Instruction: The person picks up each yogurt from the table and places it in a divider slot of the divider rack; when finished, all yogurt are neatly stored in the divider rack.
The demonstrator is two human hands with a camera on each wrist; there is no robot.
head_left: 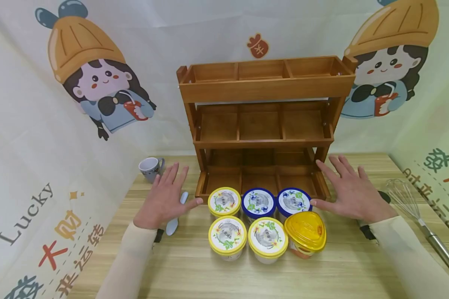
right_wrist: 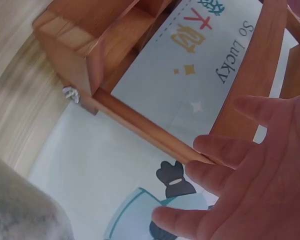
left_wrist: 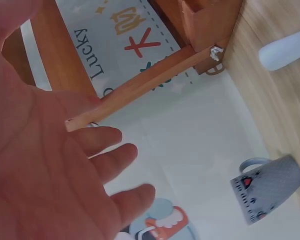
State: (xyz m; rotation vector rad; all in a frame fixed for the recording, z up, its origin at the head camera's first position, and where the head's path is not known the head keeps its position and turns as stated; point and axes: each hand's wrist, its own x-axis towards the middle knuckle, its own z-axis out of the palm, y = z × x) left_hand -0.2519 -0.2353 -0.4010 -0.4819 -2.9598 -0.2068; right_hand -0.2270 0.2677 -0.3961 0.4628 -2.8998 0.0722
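My left hand (head_left: 167, 199) hovers at the left of a wooden three-tier shelf (head_left: 265, 89), fingers spread and holding nothing. On the other side my right hand (head_left: 353, 192) is spread likewise, its palm free in the right wrist view. Between the hands, in front of the shelf, stand lidded tubs in two rows. At the back are a yellow-lidded tub (head_left: 224, 201) and two blue-lidded tubs (head_left: 259, 202). Two more yellow-lidded tubs (head_left: 227, 236) form the front row with a cup under a rounded triangular amber lid (head_left: 306, 231). My right thumb overlaps the right blue lid's edge in the head view.
A patterned mug (head_left: 149, 168) stands at the table's back left. Partly behind my left hand lies a pale blue spoon (head_left: 172, 226). A wire whisk (head_left: 415, 209) lies at the right edge. Printed cloth (head_left: 194, 33) surrounds the wood-grain table (head_left: 247, 286).
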